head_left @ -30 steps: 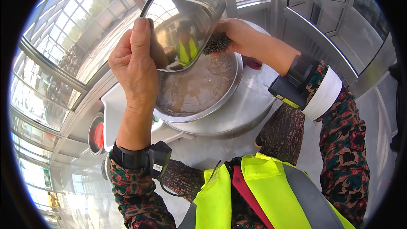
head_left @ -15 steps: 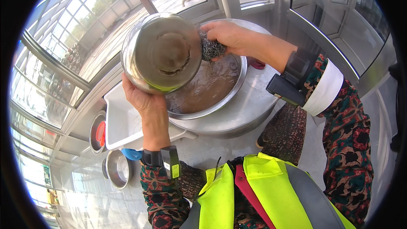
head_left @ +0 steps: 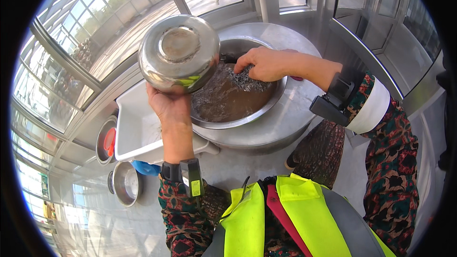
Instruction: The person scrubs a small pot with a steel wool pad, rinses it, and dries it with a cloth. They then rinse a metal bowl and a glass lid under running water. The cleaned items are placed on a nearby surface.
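Resting in the left hand (head_left: 169, 107), a steel bowl (head_left: 180, 50) is held up over the left side of the basin (head_left: 228, 126), its base turned toward the camera. The bowl is gripped from the near edge; most of the fingers are hidden behind it. A ball of steel wool (head_left: 250, 82) is pinched by the right hand (head_left: 263, 63), above the brown water (head_left: 243, 107) (whether the surface is touched cannot be told). The basin is supported by a round metal top (head_left: 300, 95). To the left, a white tray (head_left: 138, 126) is set near it. Farther out, a red object (head_left: 109, 141) is held in a round container (head_left: 101, 151); a steel pan (head_left: 126, 183) is placed nearby.
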`<state>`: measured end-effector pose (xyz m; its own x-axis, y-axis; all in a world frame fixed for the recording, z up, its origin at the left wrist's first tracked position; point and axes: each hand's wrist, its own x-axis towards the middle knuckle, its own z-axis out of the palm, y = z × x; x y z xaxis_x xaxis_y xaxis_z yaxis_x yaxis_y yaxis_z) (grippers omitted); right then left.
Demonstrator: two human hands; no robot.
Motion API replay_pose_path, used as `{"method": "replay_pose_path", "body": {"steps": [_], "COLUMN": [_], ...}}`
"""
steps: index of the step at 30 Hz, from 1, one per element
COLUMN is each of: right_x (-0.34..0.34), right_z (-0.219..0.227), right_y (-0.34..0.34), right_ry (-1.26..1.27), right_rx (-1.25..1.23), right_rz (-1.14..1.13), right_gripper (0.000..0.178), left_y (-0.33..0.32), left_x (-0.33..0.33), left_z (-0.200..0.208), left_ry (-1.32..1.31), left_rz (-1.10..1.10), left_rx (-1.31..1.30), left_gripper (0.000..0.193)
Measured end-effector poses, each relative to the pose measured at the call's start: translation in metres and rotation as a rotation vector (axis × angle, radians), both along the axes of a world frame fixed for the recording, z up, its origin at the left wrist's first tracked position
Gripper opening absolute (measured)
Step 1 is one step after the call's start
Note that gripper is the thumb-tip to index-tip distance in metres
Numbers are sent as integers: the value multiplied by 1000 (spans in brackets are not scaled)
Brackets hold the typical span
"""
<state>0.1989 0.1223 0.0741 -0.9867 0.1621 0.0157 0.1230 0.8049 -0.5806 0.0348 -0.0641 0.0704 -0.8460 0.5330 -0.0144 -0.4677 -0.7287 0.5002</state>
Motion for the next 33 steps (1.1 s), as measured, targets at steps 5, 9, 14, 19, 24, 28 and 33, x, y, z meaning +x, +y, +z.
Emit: {"method": "replay_pose_path", "body": {"steps": [5,9,14,19,24,28,33], "right_x": [-5,-7,-7,2,-2,-12,-21], "right_z": [-12,-18,-19,-6,3,-11,-31], "right_y": [-15,-14,-17,-29,-23,1,23], "right_ry": [-90,-115,-129,-180,-20,301,189], "right_rx": [39,42,73,114,162,370,358], "right_rz": [71,78,95,112,-123,-238,-172], "right_gripper": [47,47,45,40,43,55,51], "left_y": [-1,-2,-3,-1,-1,-1,-5], "left_x": [-2,-5,-4,-5,-7,-7,-8], "left_z": [-2,-2,-2,-3,-4,-3,2], "left_ry": [17,19,17,-10,-16,-17,-17], "left_rz": [-21,-23,-19,-59,-38,-63,-65], "left_rx": [-7,4,-18,-6,-3,4,-12], "left_gripper": [45,44,44,45,44,43,40]}}
